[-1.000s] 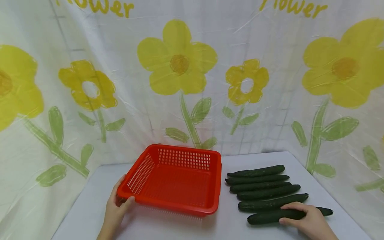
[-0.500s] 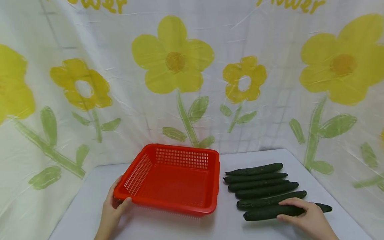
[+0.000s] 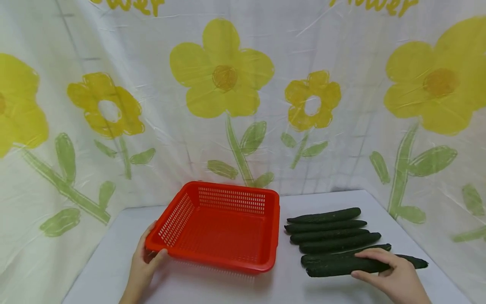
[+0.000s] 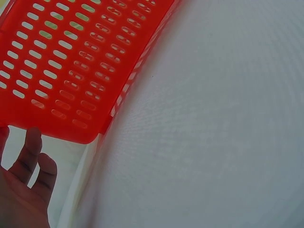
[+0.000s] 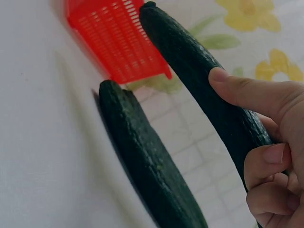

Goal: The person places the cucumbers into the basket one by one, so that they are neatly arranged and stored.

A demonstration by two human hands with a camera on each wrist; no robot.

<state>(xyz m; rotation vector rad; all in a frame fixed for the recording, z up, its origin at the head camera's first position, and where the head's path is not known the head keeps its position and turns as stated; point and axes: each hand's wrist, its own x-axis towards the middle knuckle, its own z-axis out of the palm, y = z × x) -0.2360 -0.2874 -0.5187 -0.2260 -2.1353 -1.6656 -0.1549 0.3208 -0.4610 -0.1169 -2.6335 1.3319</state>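
My right hand [image 3: 395,274] grips a dark green cucumber [image 3: 338,267] around its middle, thumb on the near side. In the right wrist view the held cucumber [image 5: 190,61] is raised off the table, apart from a second cucumber [image 5: 142,152] lying below it. My left hand [image 3: 143,266] holds the near left corner of a red plastic basket [image 3: 212,261], its thumb at the front rim. The left wrist view has the fingers of the left hand [image 4: 28,175] at the basket's [image 4: 71,128] rim, partly cut off by the frame. Nothing lies inside the basket.
Several more cucumbers [image 3: 339,242] lie side by side on the white table [image 3: 292,287], right of the basket. A white curtain [image 3: 167,139] with yellow flowers hangs behind and around the table.
My right hand has lifted the nearest cucumber off the table; it now overlaps the one behind it in the head view. The left hand and the basket stay in place.
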